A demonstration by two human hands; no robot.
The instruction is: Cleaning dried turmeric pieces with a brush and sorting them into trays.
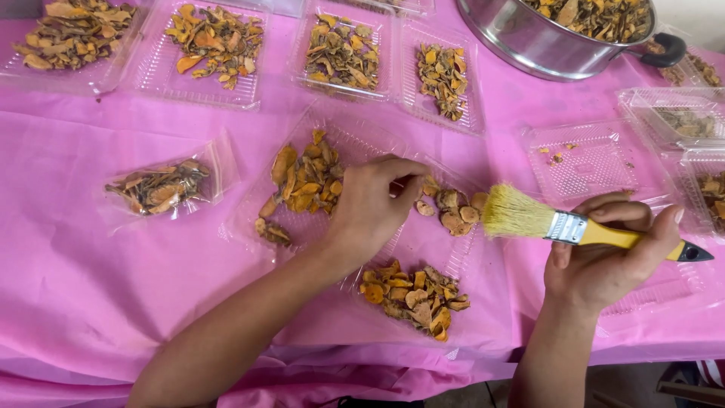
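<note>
Forearms reach over the pink cloth (113, 287), thin and creased, so a snag could drag the clear, ribbed trays (355, 143). Dried orange slices (306, 181) sit loose, brittle and curled; a hard sweep might scatter them. Left hand (370, 208) pinches slices in the middle tray. Right hand (604, 261) is closed round the yellow-handled brush (581, 229), pale bristles just beside round slices.

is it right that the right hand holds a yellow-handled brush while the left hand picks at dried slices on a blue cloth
Not quite: the cloth is pink, not blue, as the head view shows. The rest stands: the right hand holds the yellow-handled brush, and the left hand picks at the dried slices.
</note>
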